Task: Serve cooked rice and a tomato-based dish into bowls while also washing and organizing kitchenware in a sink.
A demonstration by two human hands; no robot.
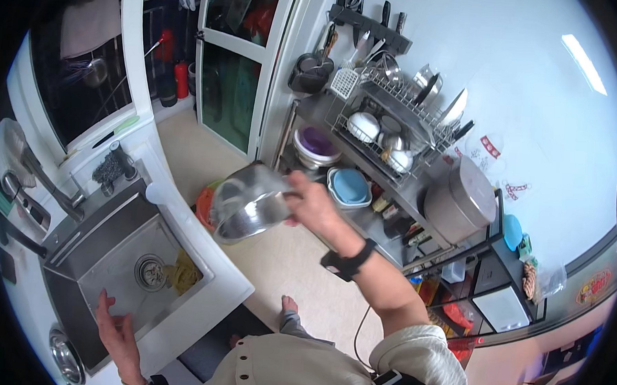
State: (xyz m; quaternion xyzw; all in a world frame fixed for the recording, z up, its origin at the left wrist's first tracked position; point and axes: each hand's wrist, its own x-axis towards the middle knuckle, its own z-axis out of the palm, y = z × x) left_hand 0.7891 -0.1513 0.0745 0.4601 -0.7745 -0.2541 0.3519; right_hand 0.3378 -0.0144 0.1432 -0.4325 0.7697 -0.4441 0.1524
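My right hand (pixel 314 205) grips the rim of a shiny stainless steel bowl (pixel 253 216), held tilted over the floor just right of the sink counter. The bowl is blurred at its upper left side. Over the near part of the steel sink (pixel 111 266) my left hand (pixel 119 336) hovers with its fingers apart and nothing in it. A crumpled yellowish cloth (pixel 185 272) lies in the sink, against the drain strainer (pixel 151 272). Bits of light-coloured matter sit in the strainer.
A faucet (pixel 56 184) rises behind the sink. Across the floor stands a steel shelf rack (pixel 373 180) with a dish rack (pixel 394 126) and a large lidded pot (pixel 460 201). An orange bin (pixel 204 208) is partly behind the bowl. A glazed door (pixel 231 80) stands ajar.
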